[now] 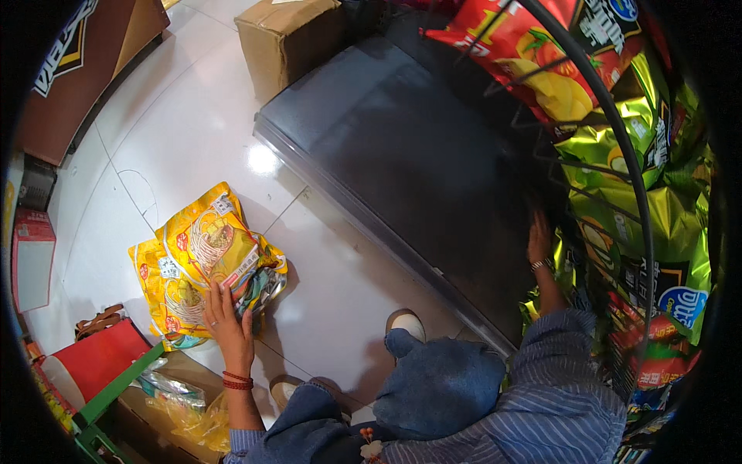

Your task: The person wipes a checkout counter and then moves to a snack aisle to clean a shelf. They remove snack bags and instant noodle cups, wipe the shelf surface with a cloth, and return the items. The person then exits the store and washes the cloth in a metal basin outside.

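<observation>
My left hand (225, 313) rests on two yellow printed noodle bags (211, 243) that overlap on the floor. Its fingers lie along the front of the upper bag, with the thumb held apart. Over the dark bottom shelf (394, 145), my right hand (539, 235) reaches into the shadow at its right side, with fingers extended. Nothing shows in that hand, though its fingertips are dim. Right beside it are green and yellow chip bags (559, 261).
A cardboard box (290, 43) stands at the shelf's far end. On the right, a black wire rack (632, 168) holds red and green chip bags (614, 156). An open carton (156, 417) with plastic packaging and a green-edged frame (116, 388) sit at lower left. White floor tiles (191, 116) spread between.
</observation>
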Motion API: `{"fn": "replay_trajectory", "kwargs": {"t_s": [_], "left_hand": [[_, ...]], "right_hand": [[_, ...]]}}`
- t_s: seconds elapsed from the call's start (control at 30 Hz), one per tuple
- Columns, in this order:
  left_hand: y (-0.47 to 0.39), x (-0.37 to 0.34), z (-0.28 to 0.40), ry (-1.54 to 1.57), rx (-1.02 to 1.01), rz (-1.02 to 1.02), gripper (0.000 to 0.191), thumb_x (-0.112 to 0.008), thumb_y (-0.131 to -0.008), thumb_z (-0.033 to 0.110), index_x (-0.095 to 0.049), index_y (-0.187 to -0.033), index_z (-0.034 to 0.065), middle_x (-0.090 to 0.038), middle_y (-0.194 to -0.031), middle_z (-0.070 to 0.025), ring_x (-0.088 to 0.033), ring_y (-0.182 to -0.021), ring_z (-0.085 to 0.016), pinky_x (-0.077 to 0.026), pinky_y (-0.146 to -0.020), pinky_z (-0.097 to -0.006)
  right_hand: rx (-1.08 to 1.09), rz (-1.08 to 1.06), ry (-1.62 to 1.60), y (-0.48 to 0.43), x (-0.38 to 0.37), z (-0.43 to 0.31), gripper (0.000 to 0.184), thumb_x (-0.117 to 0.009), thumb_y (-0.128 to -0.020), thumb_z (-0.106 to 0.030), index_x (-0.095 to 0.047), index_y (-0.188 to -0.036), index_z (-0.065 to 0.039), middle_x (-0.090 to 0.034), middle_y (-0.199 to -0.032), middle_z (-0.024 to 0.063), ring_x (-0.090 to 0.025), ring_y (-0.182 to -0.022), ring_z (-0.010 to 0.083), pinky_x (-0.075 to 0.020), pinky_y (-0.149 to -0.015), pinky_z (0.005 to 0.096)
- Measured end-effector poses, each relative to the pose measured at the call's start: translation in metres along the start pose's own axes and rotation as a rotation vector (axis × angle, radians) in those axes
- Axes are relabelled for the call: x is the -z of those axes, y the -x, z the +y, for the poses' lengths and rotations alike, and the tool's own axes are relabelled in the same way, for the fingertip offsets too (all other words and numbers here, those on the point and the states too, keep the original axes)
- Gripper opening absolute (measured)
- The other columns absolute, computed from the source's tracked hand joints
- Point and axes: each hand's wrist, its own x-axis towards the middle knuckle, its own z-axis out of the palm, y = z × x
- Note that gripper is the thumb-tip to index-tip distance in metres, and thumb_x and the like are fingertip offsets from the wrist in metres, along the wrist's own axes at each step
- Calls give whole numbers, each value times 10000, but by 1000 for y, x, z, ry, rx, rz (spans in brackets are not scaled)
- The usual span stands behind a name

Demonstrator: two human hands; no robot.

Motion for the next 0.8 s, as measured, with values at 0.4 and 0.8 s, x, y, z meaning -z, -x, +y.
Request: {"fn": "replay_trajectory", "kwargs": {"t_s": [0.4, 0.8], "left_hand": [[19, -19, -22, 91, 32, 4, 636, -560, -940, 194, -306, -1501, 38, -267, -1576, -174, -211, -1457, -369, -144, -1174, -497], [17, 2, 7, 115, 82, 73, 630, -574, -940, 166, -308, -1495, 34, -262, -1576, -176, -203, -1456, -379, -127, -1176, -502]], "right_hand": [[-251, -60, 497, 78, -20, 238, 493, -319, -1063, -337, -408, -1470, -73, -438, -1471, 174, -460, -1292, 361, -384, -1067, 507], [308, 39, -271, -212, -10, -272, 386, -456, -998, -250, -575, -1342, -122, -453, -1486, 51, -418, -1313, 289, -310, -1104, 445]]}}
